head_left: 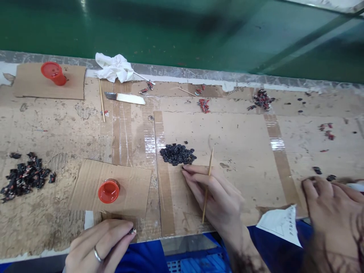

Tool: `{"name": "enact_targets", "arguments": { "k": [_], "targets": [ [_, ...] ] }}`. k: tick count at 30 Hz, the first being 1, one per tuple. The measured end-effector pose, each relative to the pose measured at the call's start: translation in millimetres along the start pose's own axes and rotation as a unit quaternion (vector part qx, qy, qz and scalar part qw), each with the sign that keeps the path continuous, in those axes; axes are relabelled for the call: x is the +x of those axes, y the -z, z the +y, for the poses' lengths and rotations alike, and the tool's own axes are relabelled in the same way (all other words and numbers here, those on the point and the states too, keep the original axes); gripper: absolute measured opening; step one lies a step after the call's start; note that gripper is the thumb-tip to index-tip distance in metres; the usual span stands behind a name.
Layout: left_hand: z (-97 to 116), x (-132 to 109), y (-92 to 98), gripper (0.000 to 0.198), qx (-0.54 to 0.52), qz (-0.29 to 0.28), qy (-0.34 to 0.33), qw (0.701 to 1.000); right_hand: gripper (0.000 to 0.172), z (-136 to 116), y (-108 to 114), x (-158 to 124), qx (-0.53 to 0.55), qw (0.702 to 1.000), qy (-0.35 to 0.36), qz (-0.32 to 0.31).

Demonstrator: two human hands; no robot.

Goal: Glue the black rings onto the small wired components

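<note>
Nearest us, at the table's near edge, is our left hand, its grip pinching a small black piece with a pale tip. Just beyond it, a red cup stands on a cardboard piece. To the right, our right hand reaches in over the near edge with a wooden stick gripped between its fingers; its fingertips meet at the near side of a heap of black discs, though we cannot tell whether they pinch one. On the table's left part we see a pile of black pieces. Along the far edge lie a knife and a crumpled white tissue. Farther right, another person's hand rests at the near edge.
</note>
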State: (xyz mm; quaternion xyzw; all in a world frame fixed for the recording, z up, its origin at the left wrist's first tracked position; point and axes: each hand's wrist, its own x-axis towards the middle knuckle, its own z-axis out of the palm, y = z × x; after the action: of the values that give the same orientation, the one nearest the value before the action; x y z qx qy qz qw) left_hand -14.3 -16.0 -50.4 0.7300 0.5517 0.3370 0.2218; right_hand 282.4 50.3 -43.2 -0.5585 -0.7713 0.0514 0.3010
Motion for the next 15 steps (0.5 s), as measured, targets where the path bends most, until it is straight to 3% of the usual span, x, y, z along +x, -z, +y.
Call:
{"name": "enact_targets", "arguments": {
  "k": [4, 7, 10, 15],
  "targets": [
    [-1.1, 6.7, 6.9, 0.042, -0.013, -0.037, -0.022, 0.999, 0.025, 1.8, 2.2, 3.9, 0.001, 1.000, -0.010, -0.020],
    [2.1, 13.3, 10.8, 0.037, -0.027, -0.048, -0.007, 0.998, 0.026, -6.5, 3.3, 6.2, 0.028, 0.999, -0.042, 0.007],
    [10.3, 18.0, 7.5, 0.026, -0.031, -0.050, -0.004, 0.998, 0.028, -30.6, 3.6, 10.2, 0.099, 0.988, -0.111, 0.042],
    [24.7, 21.8, -8.6, 0.019, -0.145, -0.027, 0.007, 0.989, 0.035, -80.4, -1.0, 13.4, 0.244, 0.949, -0.198, 0.019]
  ]
}}
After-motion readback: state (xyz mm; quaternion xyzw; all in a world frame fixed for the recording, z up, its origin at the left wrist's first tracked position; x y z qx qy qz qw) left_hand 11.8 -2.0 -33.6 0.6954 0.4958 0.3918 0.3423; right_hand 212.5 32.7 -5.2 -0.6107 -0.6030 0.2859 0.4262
